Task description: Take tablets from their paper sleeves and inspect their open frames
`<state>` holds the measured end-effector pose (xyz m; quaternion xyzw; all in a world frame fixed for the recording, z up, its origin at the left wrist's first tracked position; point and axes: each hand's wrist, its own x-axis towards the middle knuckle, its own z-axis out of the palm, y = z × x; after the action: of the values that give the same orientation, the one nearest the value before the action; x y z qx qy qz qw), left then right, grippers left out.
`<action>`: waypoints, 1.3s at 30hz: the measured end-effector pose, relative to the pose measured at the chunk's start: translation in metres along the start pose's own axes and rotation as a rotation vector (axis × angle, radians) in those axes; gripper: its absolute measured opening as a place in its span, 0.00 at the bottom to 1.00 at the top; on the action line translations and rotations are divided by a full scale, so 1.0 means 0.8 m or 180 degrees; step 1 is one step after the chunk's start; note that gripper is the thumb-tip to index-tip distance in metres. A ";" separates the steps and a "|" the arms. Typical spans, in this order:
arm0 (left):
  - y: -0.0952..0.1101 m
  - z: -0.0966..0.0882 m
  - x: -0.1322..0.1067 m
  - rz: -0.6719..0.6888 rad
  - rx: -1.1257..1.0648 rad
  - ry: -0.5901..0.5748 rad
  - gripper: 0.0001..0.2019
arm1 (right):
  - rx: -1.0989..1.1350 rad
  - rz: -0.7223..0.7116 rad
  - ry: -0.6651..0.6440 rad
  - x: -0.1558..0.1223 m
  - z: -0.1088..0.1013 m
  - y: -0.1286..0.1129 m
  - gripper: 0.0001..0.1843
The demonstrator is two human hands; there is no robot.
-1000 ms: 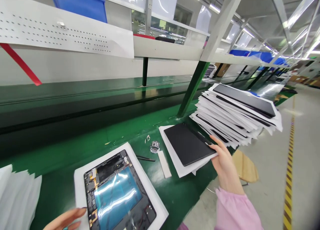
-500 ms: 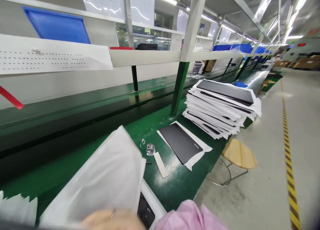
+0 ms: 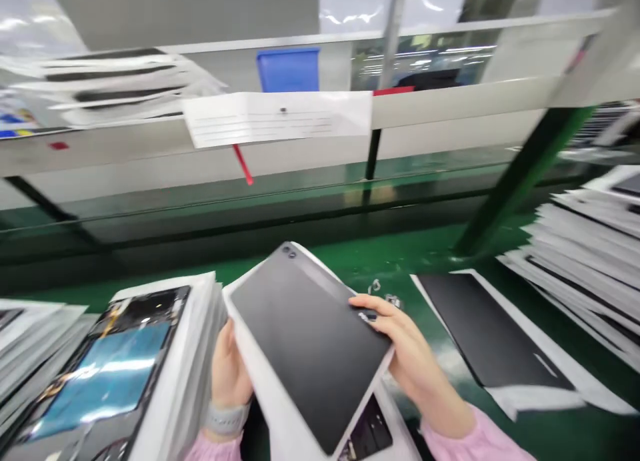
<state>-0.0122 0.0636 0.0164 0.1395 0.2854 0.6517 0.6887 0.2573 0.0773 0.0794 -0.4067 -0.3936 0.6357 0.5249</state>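
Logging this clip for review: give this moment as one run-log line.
left hand: under black tablet on white sheet | right hand: fingers on tablet's back | nearby: opened tablet with blue film, stacked wrapped tablets, green workbench

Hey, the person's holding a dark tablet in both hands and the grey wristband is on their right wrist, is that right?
Not quite: the grey wristband is on the left wrist, not the right, as the head view shows, just below the left hand. The rest stands: the left hand and the right hand are both holding the dark tablet.
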 end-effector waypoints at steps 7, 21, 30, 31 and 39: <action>-0.013 0.021 -0.001 0.0317 0.0237 0.0701 0.25 | -0.0256 0.0447 -0.0846 0.036 -0.031 0.007 0.26; -0.019 0.017 -0.016 0.0209 0.0326 0.0634 0.35 | -0.0229 0.0716 -0.1346 0.048 -0.024 0.042 0.29; -0.029 0.005 -0.022 0.0141 0.0510 0.0769 0.25 | -0.0447 0.0764 -0.1476 0.038 -0.033 0.041 0.18; -0.029 0.005 -0.022 0.0124 0.0530 0.0801 0.25 | -0.0626 0.0797 -0.1460 0.038 -0.033 0.043 0.18; -0.024 0.014 -0.011 0.0010 0.0303 0.0598 0.25 | -0.0489 0.1285 -0.1049 0.038 -0.029 0.046 0.16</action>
<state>0.0104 0.0552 0.0165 0.1108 0.3792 0.6487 0.6505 0.2628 0.1041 0.0335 -0.4067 -0.4318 0.7533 0.2840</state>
